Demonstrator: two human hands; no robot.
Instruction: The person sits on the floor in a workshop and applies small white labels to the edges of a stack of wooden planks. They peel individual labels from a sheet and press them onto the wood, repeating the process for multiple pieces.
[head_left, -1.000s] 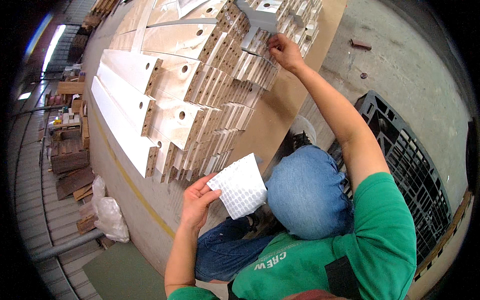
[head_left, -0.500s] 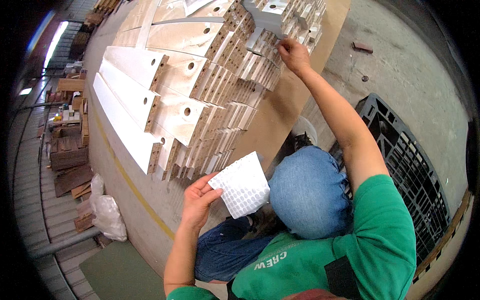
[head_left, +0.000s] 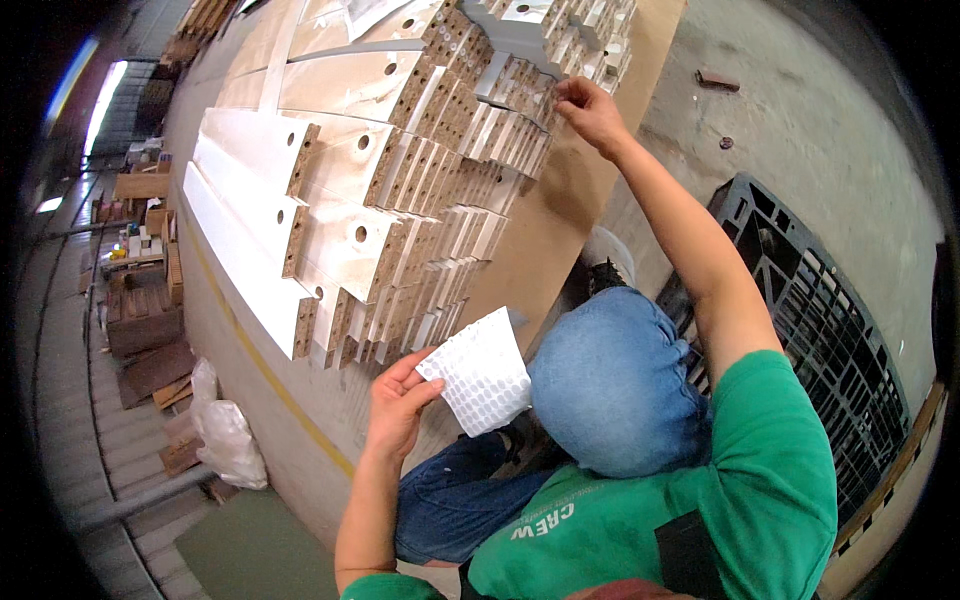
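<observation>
My left hand pinches a white sheet of round grey stickers by its left edge, thumb on top, beside my bent knee. Up at the right side of a large stack of white-faced particle boards, my right hand has its thumb and fingers drawn together. Its fingertips are close to the drilled board ends; whether they touch them, or hold something small, cannot be made out. The boards have round holes near their ends and rows of small holes along their brown cut edges.
Brown sheet board lies under the stack. To the right, a black plastic pallet rests on the concrete floor beyond my right arm. At the left are a clear plastic bag, wooden boxes and a yellow floor line.
The view has shifted slightly. My right hand has moved a little to the right, away from the board ends. The left hand still holds the sticker sheet, now tilted slightly differently.
</observation>
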